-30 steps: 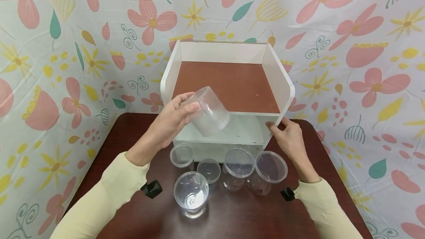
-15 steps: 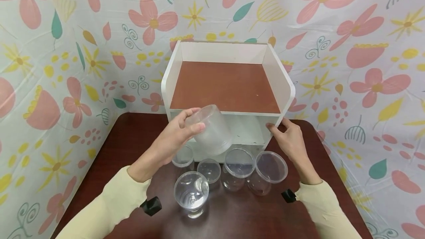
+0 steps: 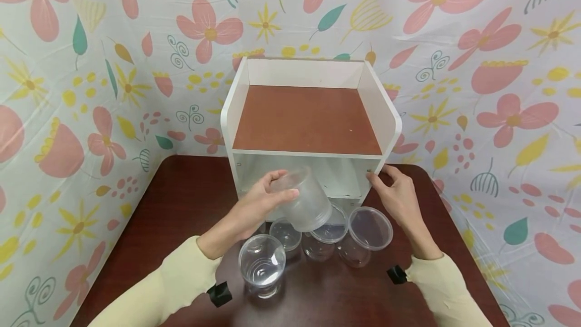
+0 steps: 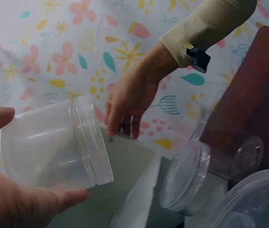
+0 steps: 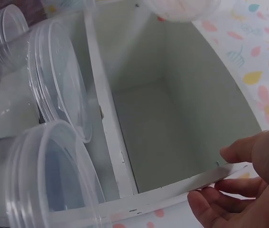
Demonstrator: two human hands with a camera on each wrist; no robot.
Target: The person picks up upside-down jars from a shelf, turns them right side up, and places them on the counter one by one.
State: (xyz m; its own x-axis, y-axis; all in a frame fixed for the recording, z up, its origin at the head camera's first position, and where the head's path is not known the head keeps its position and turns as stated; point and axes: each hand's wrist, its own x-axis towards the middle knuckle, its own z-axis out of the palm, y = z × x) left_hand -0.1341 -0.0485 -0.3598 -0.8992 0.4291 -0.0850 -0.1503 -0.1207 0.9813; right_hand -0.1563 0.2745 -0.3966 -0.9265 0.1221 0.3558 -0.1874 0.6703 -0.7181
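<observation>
My left hand [image 3: 256, 207] grips a frosted clear plastic jar [image 3: 303, 201] by its base end, the jar tilted with its rim end toward the lower right. The jar hangs in front of the white shelf unit [image 3: 389, 120], above the row of jars. In the left wrist view, thumb and fingers wrap the base of the same jar [image 4: 44, 147], its ridged rim pointing away. My right hand [image 3: 399, 193] pinches the front edge of the unit's right side panel. Up close, the right wrist view has the thumb [image 5: 241, 151] inside that panel and the fingers outside.
Several clear jars stand on the dark red table [image 3: 190, 180] before the unit: a front one [image 3: 262, 261], a small one [image 3: 286, 234], and larger ones, including one at the right [image 3: 369, 231]. The unit has a brown top [image 3: 304, 120] and a hollow compartment [image 5: 158, 128] below.
My left hand has lowered the jar and brought it rightward, from over the brown top to in front of the compartment opening. My right hand keeps its place on the side panel.
</observation>
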